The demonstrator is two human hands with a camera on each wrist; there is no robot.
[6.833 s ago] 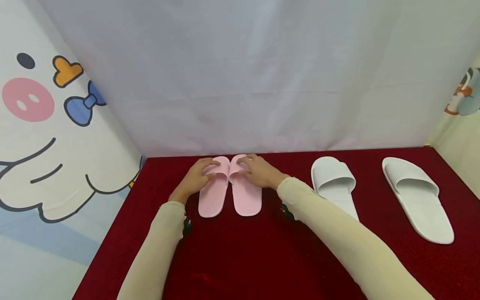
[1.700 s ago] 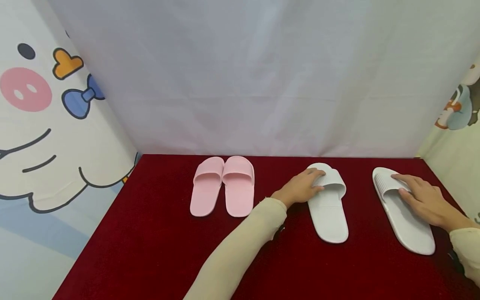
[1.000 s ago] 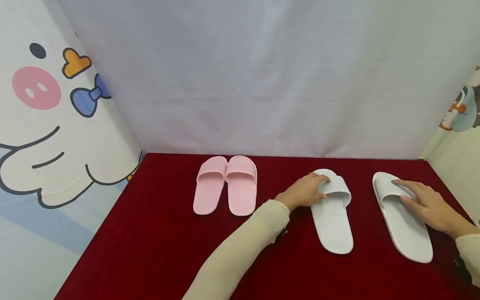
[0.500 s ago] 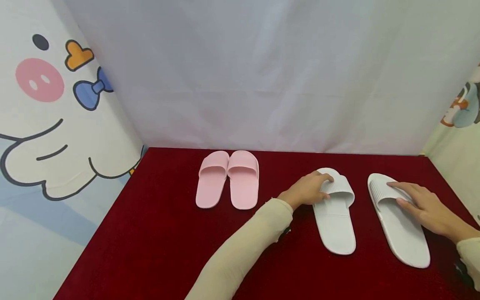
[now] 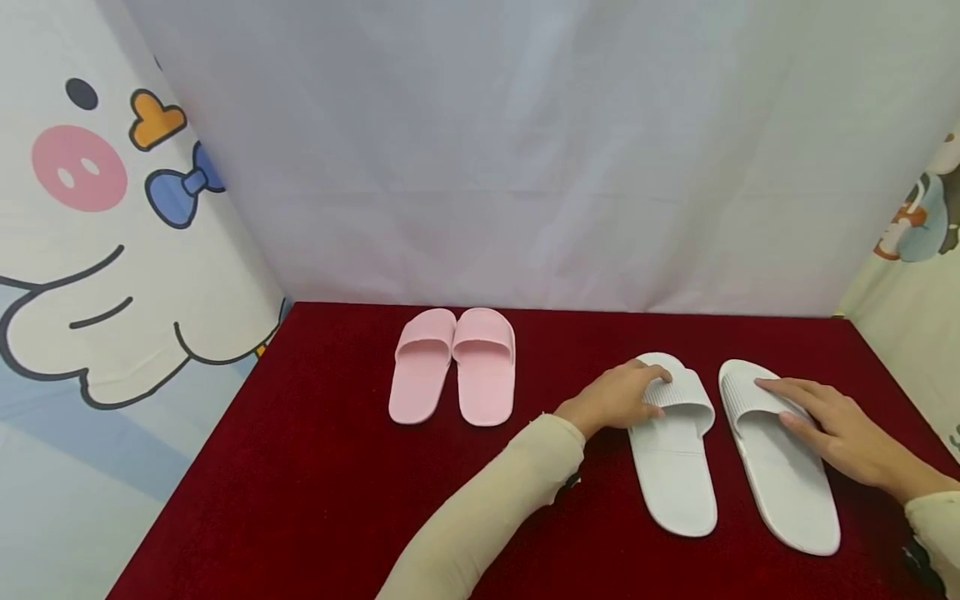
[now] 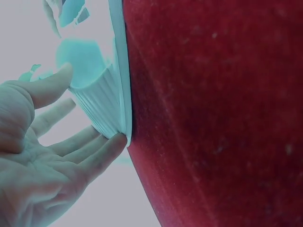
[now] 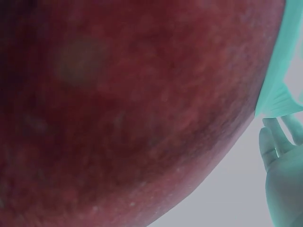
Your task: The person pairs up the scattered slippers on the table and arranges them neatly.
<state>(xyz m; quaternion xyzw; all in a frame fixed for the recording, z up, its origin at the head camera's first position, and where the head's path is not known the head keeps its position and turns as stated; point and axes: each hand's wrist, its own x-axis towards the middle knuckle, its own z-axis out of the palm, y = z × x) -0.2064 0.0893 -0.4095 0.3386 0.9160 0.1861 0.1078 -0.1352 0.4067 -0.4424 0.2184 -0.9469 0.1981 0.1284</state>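
In the head view my left hand (image 5: 617, 395) holds the near-left white slipper (image 5: 673, 479) by the side of its ribbed strap. The left wrist view shows the thumb at the strap's (image 6: 97, 101) opening and fingertips touching the sole's toe edge. My right hand (image 5: 843, 429) holds the other white slipper (image 5: 787, 492) at the outer side of its strap, with fingers over the strap and thumb by its opening. Only part of that hand (image 7: 286, 182) and a slipper edge (image 7: 279, 61) show in the right wrist view. Both slippers lie side by side, toes away, with a narrow gap.
Two pink slippers (image 5: 452, 367) lie paired, touching near their straps, further left on the red cloth (image 5: 315, 467). A pale curtain (image 5: 555, 167) hangs behind the surface. Printed cartoon panels (image 5: 112, 250) stand at both sides.
My hands have gone from the pink slippers to the white ones. Lately both white slippers have slid toward me, and the right one has come left, narrowing the gap.
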